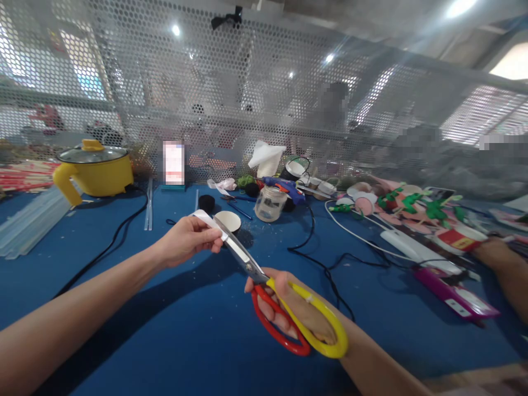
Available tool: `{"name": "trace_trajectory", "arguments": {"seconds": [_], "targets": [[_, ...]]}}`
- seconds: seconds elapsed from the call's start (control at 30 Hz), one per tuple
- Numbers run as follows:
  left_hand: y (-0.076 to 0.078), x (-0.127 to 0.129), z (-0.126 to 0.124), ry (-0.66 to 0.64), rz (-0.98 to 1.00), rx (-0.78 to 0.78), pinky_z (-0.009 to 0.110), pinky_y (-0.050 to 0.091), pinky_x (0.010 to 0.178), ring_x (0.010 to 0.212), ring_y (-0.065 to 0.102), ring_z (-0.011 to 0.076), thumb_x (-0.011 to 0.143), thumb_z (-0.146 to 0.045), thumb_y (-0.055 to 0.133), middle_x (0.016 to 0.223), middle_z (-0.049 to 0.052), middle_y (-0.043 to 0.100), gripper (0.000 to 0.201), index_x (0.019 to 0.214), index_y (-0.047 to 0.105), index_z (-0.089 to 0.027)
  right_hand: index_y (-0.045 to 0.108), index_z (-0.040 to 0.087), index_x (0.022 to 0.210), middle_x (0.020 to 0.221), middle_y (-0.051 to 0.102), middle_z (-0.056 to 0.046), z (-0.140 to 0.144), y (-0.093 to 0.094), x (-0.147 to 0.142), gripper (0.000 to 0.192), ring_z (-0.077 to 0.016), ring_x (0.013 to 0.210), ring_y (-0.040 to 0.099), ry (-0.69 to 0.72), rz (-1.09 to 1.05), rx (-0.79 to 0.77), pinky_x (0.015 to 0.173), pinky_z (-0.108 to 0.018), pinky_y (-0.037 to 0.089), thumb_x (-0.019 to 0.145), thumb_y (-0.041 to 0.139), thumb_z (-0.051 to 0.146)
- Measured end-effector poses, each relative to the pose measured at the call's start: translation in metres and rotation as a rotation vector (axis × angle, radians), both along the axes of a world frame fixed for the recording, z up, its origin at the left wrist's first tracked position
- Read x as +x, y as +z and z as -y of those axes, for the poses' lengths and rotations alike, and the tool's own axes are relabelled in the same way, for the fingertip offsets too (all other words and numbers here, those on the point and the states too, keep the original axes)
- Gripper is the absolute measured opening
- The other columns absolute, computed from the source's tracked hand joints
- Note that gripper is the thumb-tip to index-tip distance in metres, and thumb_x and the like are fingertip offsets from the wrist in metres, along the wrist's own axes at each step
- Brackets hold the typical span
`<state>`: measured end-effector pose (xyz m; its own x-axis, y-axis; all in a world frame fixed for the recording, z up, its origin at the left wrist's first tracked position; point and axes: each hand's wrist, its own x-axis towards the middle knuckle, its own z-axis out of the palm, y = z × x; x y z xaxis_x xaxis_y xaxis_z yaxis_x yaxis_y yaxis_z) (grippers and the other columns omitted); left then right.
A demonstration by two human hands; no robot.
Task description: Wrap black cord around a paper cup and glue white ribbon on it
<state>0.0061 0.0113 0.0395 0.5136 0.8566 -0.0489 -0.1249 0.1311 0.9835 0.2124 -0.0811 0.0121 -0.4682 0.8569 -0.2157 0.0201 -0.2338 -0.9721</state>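
Observation:
My left hand [190, 240] pinches a narrow white strip [205, 218] between thumb and fingers, above the blue table. Scissors [264, 283] with one red and one yellow handle are in my right hand [284, 300], its fingers and thumb through the loops. The blades point up and left and meet the strip beside my left fingertips; a white piece lies along them. Whether the blades have cut through, I cannot tell. Just behind the blades sits a round cream-topped piece [228, 221], with a black round piece [207, 203] left of it.
A yellow electric pot [97, 170] and clear sticks [35, 225] stand at the left. Behind are a phone [174, 163], a clear jar [270, 204] and a blue glue gun [284, 187]. Cords, a white power strip [416, 250] and another person's hand [493, 253] are at the right.

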Motion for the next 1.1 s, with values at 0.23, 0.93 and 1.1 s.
{"name": "trace_trajectory", "arguments": {"seconds": [0.23,0.93,1.1], "targets": [[0.0020,0.0012,0.0009,0.009,0.004,-0.019,0.018,0.044,0.050,0.047,0.055,0.0070,0.059,-0.021,0.071,0.048,0.000,0.062,0.013,0.056,0.065,-0.011,0.053,0.015,0.092,0.053,0.045,0.005,-0.0033,0.0029,0.0018,0.069,-0.0016,0.035,0.031,0.018,0.018,-0.005,0.029,-0.011,0.028,0.063,0.038,0.076],[0.0087,0.0026,0.0053,0.017,-0.077,-0.014,0.017,0.045,0.049,0.047,0.057,0.0073,0.057,-0.024,0.073,0.049,0.000,0.064,0.016,0.055,0.066,-0.010,0.050,0.015,0.094,0.059,0.047,0.004,-0.0070,0.0067,0.0034,0.068,-0.0009,0.037,0.034,0.056,0.089,0.065,0.031,-0.011,0.030,0.064,0.039,0.075],[0.0065,0.0044,0.0065,0.050,-0.104,0.036,0.019,0.045,0.051,0.049,0.056,0.0081,0.056,-0.021,0.073,0.050,0.001,0.065,0.011,0.054,0.067,-0.012,0.051,0.014,0.093,0.054,0.044,0.006,-0.0070,0.0070,0.0032,0.066,-0.0009,0.034,0.031,0.054,0.069,0.052,0.028,-0.012,0.028,0.065,0.038,0.073]]}}
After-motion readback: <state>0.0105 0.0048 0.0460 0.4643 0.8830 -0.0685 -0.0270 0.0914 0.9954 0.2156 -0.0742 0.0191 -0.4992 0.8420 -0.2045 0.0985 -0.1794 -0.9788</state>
